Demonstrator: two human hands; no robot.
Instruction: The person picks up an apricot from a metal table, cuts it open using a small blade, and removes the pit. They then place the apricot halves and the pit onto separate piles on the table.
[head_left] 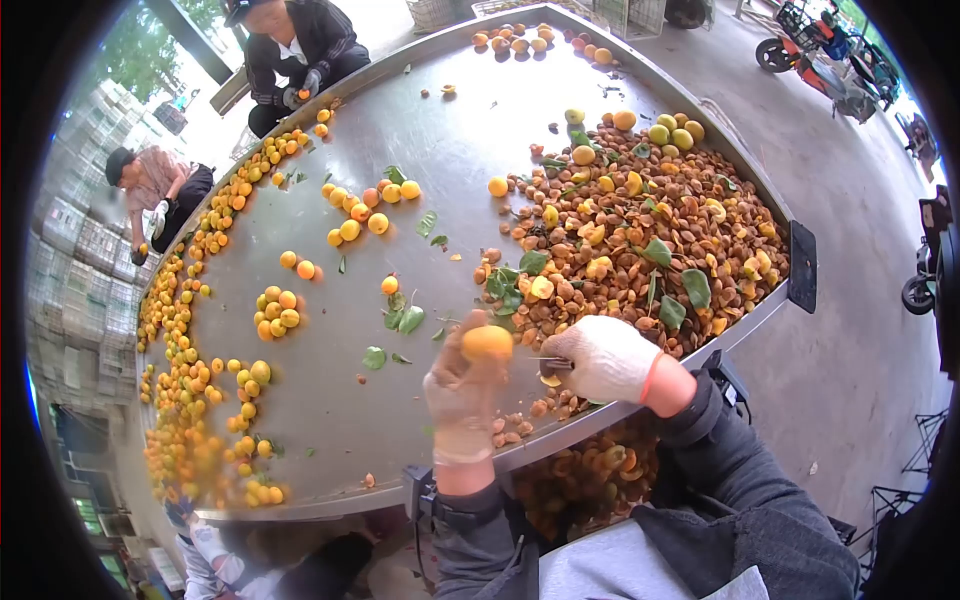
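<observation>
An orange apricot [487, 342] is gripped in the raised fingers of my left hand [460, 395], which wears a thin glove and hangs over the near edge of the metal table [340, 420]. My right hand [610, 358], in a white knit glove, is closed around a small metal tool [556, 363] whose tip points toward the apricot; its exact kind cannot be made out. Just beyond my right hand spreads a big heap of brown apricot pits [640, 270], mixed with green leaves [697, 288] and scraps of yellow flesh.
Many whole apricots [180, 350] line the table's left side, with small groups [275, 312] nearer the middle. Below the near edge sit split apricots [590, 480]. Two people [300, 55] [160, 195] work along the far left side; another person [215, 560] is at lower left.
</observation>
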